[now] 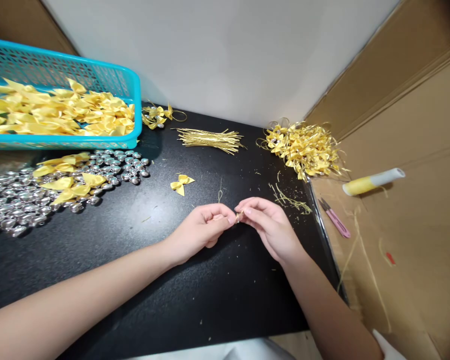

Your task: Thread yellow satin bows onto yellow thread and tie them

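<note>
My left hand (200,230) and my right hand (272,227) meet over the black table, thumbs and fingertips pinched together. Between them is a thin gold cord (220,195); a narrow loop of it rises above my left fingers. The part in the fingertips is small and mostly covered. A single yellow ribbon bow (182,184) lies just beyond my left hand. Farther back rests a bundle of cut gold cords (210,140). Cord scraps (290,200) are strewn beyond my right hand.
A turquoise basket (137,100) of yellow bows stands back left. Silver heart-shaped beads (26,200) spread before it, some bows on top. Finished-looking bows with cord loops (303,150) pile at back right. Past the table edge lie a pink cutter (337,222) and a yellow-white roll (373,181).
</note>
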`<state>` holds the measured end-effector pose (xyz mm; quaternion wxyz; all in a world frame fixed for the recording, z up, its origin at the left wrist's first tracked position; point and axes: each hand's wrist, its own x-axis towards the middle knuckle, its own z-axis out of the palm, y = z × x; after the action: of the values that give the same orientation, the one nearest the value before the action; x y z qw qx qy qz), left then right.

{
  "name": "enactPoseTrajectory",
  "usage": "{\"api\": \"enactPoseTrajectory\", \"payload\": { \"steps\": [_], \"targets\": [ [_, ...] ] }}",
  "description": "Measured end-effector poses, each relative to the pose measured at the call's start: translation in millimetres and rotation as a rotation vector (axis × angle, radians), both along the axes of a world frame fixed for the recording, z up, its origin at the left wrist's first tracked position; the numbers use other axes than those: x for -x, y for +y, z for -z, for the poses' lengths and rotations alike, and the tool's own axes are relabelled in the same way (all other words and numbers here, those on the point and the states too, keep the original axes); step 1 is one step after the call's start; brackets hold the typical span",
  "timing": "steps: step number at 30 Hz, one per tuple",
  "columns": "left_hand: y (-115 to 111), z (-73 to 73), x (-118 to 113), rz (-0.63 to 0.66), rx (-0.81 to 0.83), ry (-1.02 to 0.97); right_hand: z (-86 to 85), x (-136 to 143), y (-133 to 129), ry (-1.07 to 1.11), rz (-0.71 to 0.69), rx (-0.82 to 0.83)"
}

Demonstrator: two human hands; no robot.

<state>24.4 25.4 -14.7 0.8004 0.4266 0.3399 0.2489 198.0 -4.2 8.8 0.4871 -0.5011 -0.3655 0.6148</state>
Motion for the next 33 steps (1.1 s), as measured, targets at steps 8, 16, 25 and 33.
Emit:
{"api": "enactPoseTrajectory", "payload": {
  "steps": [8, 16, 25, 33],
  "targets": [
    [-2, -0.5, 0, -0.042, 0.032, 0.013, -3.0, 7, 0, 0.211, -0.019, 0.123],
    [-1, -0.5, 0, -0.073, 0.066, 0.01, -2.3, 3, -1, 0.19, 0.014, 0.122],
    [-1, -0.1, 0, -0.057, 0.048, 0.002, 0.3, 3, 0, 0.256, 0.048, 0.138],
    [-1, -2.6, -1, -0.049, 0.048, 0.014, -4.3, -4, 1, 0.354, 0.02, 0.241]
  ]
}}
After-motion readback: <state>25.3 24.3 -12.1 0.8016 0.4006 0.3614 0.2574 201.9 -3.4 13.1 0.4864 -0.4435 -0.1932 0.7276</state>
